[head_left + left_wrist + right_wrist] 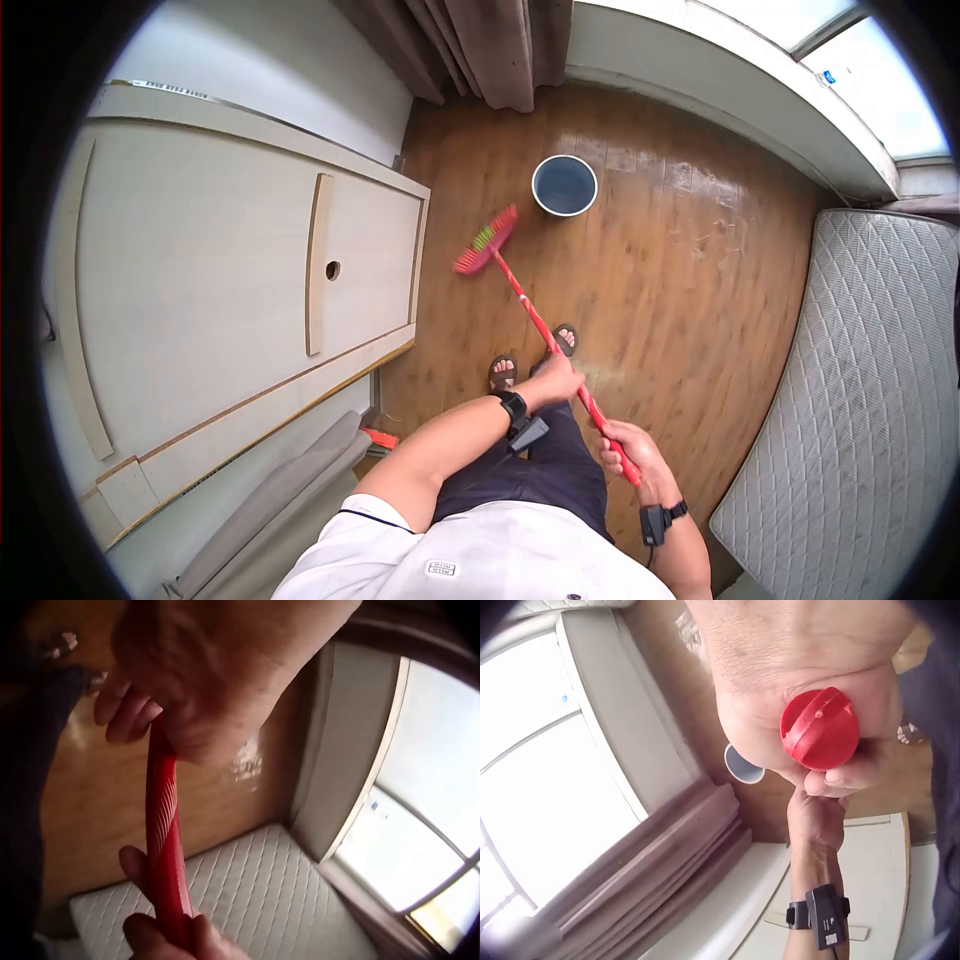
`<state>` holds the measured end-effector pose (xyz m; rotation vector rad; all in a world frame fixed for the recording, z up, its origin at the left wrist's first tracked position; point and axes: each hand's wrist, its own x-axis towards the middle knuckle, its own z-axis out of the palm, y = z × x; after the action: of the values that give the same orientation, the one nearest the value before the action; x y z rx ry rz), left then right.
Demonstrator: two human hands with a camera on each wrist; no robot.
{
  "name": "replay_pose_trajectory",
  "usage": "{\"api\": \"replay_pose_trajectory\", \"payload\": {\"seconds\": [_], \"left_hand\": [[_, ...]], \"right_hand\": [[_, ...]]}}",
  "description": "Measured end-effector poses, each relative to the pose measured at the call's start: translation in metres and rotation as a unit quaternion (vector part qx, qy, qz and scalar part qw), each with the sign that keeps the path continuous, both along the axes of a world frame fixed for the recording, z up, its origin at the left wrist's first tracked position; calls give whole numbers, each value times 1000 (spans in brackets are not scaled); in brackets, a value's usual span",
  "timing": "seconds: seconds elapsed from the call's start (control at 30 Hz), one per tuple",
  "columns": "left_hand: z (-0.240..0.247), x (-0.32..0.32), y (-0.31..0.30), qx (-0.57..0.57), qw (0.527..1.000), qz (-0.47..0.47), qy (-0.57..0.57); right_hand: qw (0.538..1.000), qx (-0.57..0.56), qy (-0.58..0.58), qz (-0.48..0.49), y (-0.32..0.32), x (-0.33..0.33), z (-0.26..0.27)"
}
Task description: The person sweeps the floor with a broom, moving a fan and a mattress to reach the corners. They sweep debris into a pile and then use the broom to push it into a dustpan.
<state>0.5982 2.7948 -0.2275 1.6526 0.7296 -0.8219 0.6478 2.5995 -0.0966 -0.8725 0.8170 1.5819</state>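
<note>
A broom (540, 322) with a red handle slants across the head view. Its pinkish-red head, with red and green bristles (484, 237), is over the wooden floor ahead of the feet and slightly blurred. My left hand (558, 380) grips the handle partway down, by the knees. Near the top end, my right hand (630, 450) holds the same handle with curled fingers. In the right wrist view the round red end cap (821, 729) sticks out of the right palm. The left wrist view shows the striped red handle (163, 802) running between both hands.
A round bucket (565, 185) with a white rim stands on the floor just beyond the broom head. A quilted mattress (880, 400) lies to the right, a white wooden panel (230, 260) to the left. Curtains (495, 50) hang at the back, beside a window ledge (760, 80).
</note>
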Motion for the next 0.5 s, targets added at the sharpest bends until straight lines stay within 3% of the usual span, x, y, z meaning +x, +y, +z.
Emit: {"api": "replay_pose_trajectory", "payload": {"seconds": [0.07, 0.13, 0.27, 0.3, 0.33, 0.4, 0.5], "left_hand": [[18, 16, -50, -45, 995, -89, -18], [23, 19, -112, -41, 992, -120, -22], [77, 46, -157, -251, 939, -234, 19], [84, 53, -159, -303, 921, -244, 25], [87, 61, -160, -292, 925, -242, 22], [92, 72, -160, -375, 885, -268, 61], [121, 95, -129, -340, 912, -227, 18]], "right_hand": [[998, -58, -11, -4, -47, 0, 37], [993, -111, -8, -29, -87, -5, 75], [977, -195, -33, -81, -125, -28, 135], [954, -280, -68, -81, -86, -19, 173], [949, -292, -73, -94, -77, -20, 184], [945, -299, -81, -106, -63, -18, 196], [942, -296, -104, -123, -47, -18, 200]]}}
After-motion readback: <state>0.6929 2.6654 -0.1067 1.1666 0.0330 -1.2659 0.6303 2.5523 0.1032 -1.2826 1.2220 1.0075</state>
